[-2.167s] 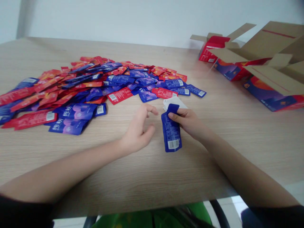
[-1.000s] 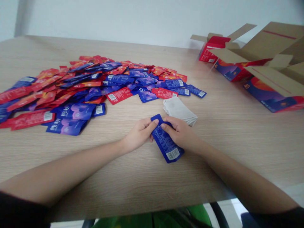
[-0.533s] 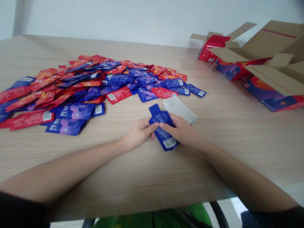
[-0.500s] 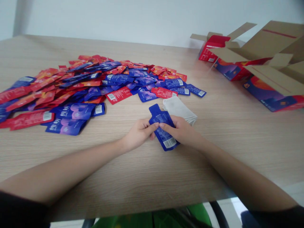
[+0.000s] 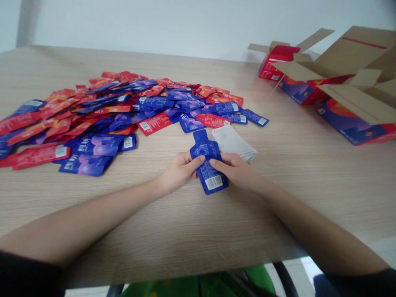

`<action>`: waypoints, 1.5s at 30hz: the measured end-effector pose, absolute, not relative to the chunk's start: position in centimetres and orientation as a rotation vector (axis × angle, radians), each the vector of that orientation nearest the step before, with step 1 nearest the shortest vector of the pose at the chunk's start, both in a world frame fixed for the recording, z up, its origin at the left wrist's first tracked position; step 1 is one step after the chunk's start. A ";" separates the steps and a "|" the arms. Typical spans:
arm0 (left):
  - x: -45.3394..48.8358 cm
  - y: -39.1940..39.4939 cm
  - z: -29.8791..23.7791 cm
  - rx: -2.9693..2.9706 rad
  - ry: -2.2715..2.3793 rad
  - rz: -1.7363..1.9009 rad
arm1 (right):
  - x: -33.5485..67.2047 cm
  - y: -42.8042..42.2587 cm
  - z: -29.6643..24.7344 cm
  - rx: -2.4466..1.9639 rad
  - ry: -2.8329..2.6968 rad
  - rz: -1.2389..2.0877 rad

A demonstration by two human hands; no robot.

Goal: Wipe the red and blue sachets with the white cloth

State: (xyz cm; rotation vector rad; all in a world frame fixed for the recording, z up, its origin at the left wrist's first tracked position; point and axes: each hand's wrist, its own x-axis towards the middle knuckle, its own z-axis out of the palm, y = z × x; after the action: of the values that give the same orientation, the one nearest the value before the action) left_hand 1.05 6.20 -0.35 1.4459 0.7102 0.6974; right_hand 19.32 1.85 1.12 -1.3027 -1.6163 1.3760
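Observation:
Both my hands hold one blue sachet (image 5: 206, 167) above the table, its narrow neck pointing away from me and its barcode near the bottom. My left hand (image 5: 179, 170) grips the left edge, thumb on the printed face and fingers behind. On the right edge, my right hand (image 5: 236, 170) pinches it the same way. Just beyond my right hand lies a folded white cloth (image 5: 233, 141). A heap of red and blue sachets (image 5: 123, 105) spreads over the table to the left and ahead.
Open cardboard boxes stand at the right: a small red box (image 5: 275, 66), a blue-and-red box (image 5: 297, 88) and a nearer one marked 40 (image 5: 349, 121). Their flaps stick out over the table (image 5: 154, 247). A white wall (image 5: 185, 29) rises behind the table.
The blue sachet has turned more upright and shifted slightly left in my hands. My thumbs have moved a little apart on its face. The heap, cloth and boxes look unchanged.

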 end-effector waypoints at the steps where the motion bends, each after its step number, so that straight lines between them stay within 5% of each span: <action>1: 1.1 6.3 -0.4 1.439 0.717 0.706 | 19.5 1.9 1.2 -1.311 -1.623 1.392; 10: 0.8 5.9 0.1 1.442 0.589 0.446 | 18.9 1.4 1.8 -1.489 -1.765 0.838; 18: 0.8 6.4 -0.7 1.356 0.534 0.519 | 18.9 1.6 1.3 -1.241 -1.619 1.439; 30: 0.6 6.7 -0.5 1.560 0.495 0.406 | 18.9 1.5 1.8 -1.251 -1.544 1.238; 38: 0.6 6.9 -0.3 1.605 0.442 0.387 | 18.6 1.4 1.7 -1.162 -1.558 1.411; 45: 0.6 7.4 -0.6 1.567 0.532 0.455 | 19.4 1.5 2.2 -1.352 -1.455 1.174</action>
State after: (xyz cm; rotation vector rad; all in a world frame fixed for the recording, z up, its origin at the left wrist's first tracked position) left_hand 0.63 7.39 -0.59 1.5672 0.5320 0.4550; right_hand 19.39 1.53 2.17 -1.3520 -1.4551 1.1745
